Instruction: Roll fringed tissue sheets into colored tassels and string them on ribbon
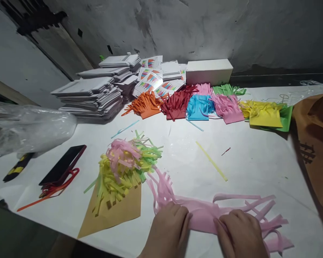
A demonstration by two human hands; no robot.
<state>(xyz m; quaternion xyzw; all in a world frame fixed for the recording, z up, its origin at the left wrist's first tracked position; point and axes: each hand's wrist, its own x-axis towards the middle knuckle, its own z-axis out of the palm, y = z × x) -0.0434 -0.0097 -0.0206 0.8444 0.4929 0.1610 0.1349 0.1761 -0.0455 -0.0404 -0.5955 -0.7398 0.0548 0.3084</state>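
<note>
Left grip (170, 223) pinches pink paper (203, 216), knuckles up; right grip (239, 229) likewise.

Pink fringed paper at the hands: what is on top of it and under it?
The left hand and right hand are on the pink fringed paper, hiding parts of it. White tabletop shows around it; whatever lies directly underneath is covered.

The head-worn camera looks forward and down from close above the table (183, 168) toward the grey wall (183, 34) at twelve o'clock.
</note>
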